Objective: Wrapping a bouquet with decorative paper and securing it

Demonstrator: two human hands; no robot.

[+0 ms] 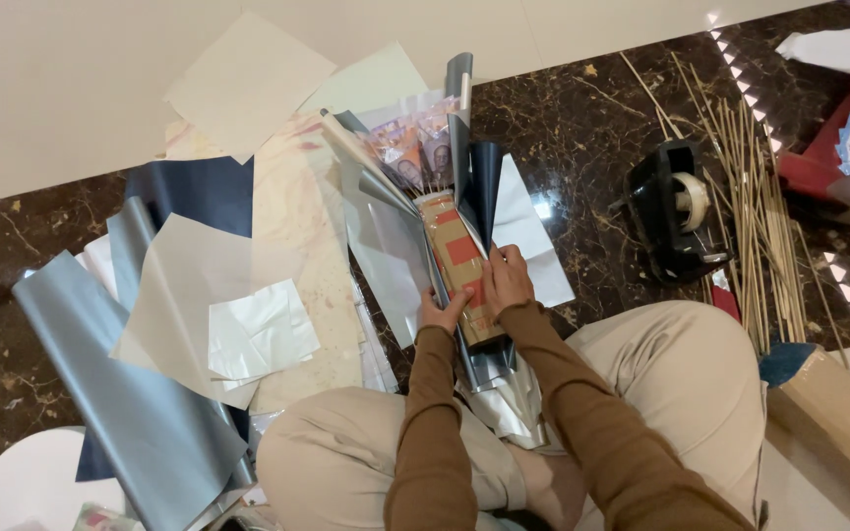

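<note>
Both hands, left hand (pixel 440 313) and right hand (pixel 506 280), clasp a paper-wrapped cardboard bundle (pixel 459 265) over the lap, centre. It looks light, stiff inside, its wrapping sheets slippery; best held low around the core.

1 head camera looks steeply down (close in) over the lap onto the floor (pixel 592 128).

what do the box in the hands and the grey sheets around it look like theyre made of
Box: seemingly brown cardboard, matte, with red patches. Grey sheets: probably coated wrapping paper or thin plastic film, since they curl smoothly and show a soft sheen. Both hands, left and right, hold the box.
</note>
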